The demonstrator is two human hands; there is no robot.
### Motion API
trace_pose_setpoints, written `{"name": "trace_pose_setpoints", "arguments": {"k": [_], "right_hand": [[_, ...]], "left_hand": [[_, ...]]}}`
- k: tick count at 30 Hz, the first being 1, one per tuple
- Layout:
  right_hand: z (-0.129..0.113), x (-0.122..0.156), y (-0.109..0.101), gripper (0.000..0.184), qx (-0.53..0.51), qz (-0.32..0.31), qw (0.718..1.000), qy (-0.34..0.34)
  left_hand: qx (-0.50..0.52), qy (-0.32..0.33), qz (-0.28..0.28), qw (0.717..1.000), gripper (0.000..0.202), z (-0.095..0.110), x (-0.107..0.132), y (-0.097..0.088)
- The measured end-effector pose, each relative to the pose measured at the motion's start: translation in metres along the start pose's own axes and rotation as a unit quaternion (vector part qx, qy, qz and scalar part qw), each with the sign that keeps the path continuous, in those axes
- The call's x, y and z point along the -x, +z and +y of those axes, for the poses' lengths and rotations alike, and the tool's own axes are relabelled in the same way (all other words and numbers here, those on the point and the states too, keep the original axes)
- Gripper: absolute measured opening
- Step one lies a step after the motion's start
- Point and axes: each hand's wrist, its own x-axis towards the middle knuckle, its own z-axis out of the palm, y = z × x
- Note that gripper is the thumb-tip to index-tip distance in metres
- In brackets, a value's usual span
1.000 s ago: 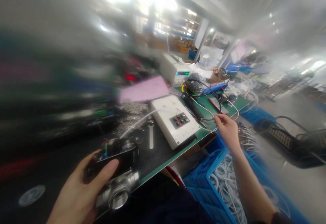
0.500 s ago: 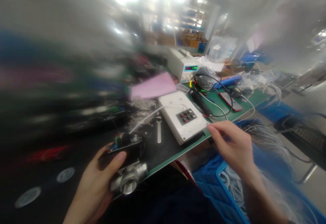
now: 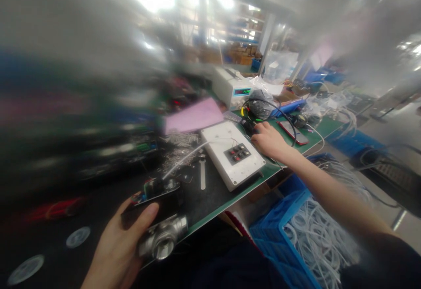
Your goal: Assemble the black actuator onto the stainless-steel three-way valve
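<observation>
My left hand [image 3: 121,236] is closed around an electric valve, its thumb pressing the black housing [image 3: 169,201]. The steel valve body [image 3: 163,243] faces me, and a small circuit board [image 3: 149,188] shows on top. A pale cable [image 3: 184,161] runs from the valve to a white box [image 3: 217,144] with a panel of small switches [image 3: 240,154]. Right of that box, my right hand [image 3: 268,140] has its fingers curled over a black corded tool [image 3: 247,125] that looks like an electric screwdriver. The hand hides most of it.
An open-ended wrench [image 3: 203,175] and loose screws [image 3: 174,151] lie left of the box. Behind are a pink sheet [image 3: 194,115] and a power supply [image 3: 230,89]. A phone [image 3: 294,133] lies at right. Below the table edge stands a blue crate [image 3: 279,232] of clear tubing.
My right hand has moved forward from the box's near right corner onto the black electric screwdriver and closed over it. The left hand still holds the electric valve.
</observation>
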Motion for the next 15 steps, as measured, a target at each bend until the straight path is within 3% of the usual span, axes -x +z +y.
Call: {"name": "trace_pose_setpoints", "arguments": {"k": [5, 8, 15], "right_hand": [[-0.005, -0.027, 0.012, 0.028, 0.089, -0.069, 0.993, 0.017], [-0.008, -0.038, 0.014, 0.022, 0.134, -0.104, 0.985, 0.044], [-0.019, -0.046, 0.011, 0.026, 0.190, -0.170, 0.965, 0.059]], "left_hand": [[0.000, 0.024, -0.010, 1.000, 0.078, -0.005, -0.001, -0.002], [0.011, 0.027, -0.024, 0.999, 0.078, -0.009, -0.003, -0.005], [0.033, 0.075, -0.024, 0.996, 0.075, -0.006, 0.004, 0.003]]}}
